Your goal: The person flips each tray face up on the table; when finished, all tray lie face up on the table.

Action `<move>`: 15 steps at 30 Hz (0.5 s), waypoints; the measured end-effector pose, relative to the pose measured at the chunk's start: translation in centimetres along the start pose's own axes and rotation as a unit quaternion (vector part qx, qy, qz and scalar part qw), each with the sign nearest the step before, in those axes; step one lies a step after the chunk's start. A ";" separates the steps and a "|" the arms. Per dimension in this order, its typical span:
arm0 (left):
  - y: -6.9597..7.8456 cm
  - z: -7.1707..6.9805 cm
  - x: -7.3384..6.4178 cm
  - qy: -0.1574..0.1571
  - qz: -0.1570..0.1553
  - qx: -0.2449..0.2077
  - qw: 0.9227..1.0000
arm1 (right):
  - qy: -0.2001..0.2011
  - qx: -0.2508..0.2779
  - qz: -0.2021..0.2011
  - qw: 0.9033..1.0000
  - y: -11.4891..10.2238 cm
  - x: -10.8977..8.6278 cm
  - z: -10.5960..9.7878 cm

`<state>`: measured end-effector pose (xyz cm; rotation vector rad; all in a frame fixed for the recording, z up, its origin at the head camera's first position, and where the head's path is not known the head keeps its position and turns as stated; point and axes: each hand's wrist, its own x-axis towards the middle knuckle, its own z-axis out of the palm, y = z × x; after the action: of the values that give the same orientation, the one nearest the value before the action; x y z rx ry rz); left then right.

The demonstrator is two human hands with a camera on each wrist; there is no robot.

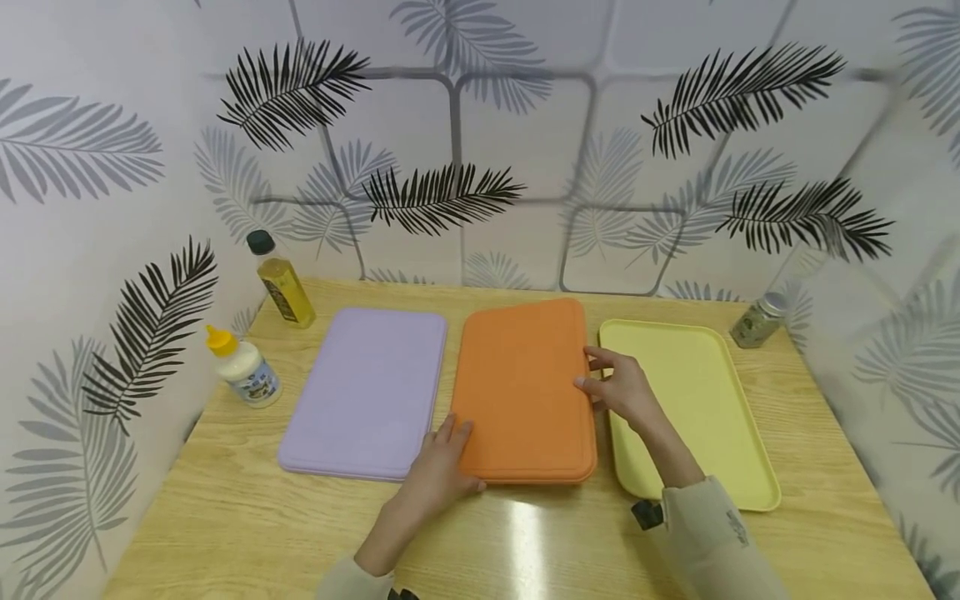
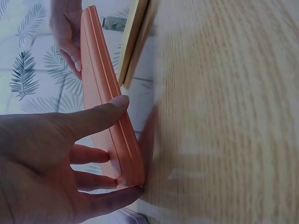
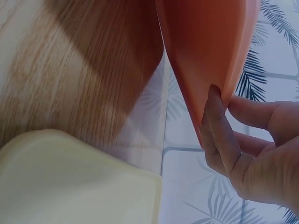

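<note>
An orange tray lies bottom-up in the middle of the table. Its right side is lifted, and the left wrist view shows it tilted above the wood. My right hand pinches the raised right edge, thumb on the upper face and fingers curled beneath the rim. At the near left corner my left hand holds the tray, its thumb along the near rim and its fingers over the corner. A purple tray, also bottom-up, lies to the left. To the right sits a yellow tray, hollow side up.
On the left stand a white bottle with a yellow cap and, behind it, a bottle of yellow oil. A small jar is at the back right. A leaf-patterned wall bounds the wooden table.
</note>
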<state>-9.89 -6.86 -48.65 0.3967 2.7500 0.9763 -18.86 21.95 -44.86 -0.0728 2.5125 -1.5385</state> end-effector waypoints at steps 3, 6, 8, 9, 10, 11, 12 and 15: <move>0.1 0.0 0.0 0.007 0.003 0.007 1.000 | -0.001 0.006 -0.003 1.000 -0.1 0.0 -0.1; 0.1 -0.1 0.0 0.005 -0.001 0.001 1.000 | -0.005 0.007 -0.004 1.000 -0.2 0.0 -0.2; 0.2 -0.1 -0.1 0.003 -0.004 -0.003 1.000 | -0.006 0.007 -0.006 1.000 -0.3 0.0 -0.3; 0.2 -0.1 -0.2 0.003 -0.006 -0.004 1.000 | -0.006 0.006 -0.007 1.000 -0.4 -0.1 -0.3; 0.2 -0.1 -0.2 0.003 -0.004 -0.002 1.000 | -0.006 0.006 -0.009 1.000 -0.5 -0.1 -0.3; 0.2 0.0 -0.3 0.005 -0.001 0.000 1.000 | -0.005 0.006 -0.010 1.000 -0.7 -0.1 -0.4; 0.3 0.0 -0.3 0.007 0.002 0.002 1.000 | -0.004 0.005 -0.012 1.000 -0.8 -0.1 -0.4; 0.3 0.3 -0.4 0.014 0.011 0.010 1.000 | -0.002 -0.003 -0.013 1.000 -1.2 -0.1 -0.5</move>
<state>-9.33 -6.57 -48.59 0.4203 2.7878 0.9659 -18.94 21.83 -43.62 -0.1100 2.5223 -1.5400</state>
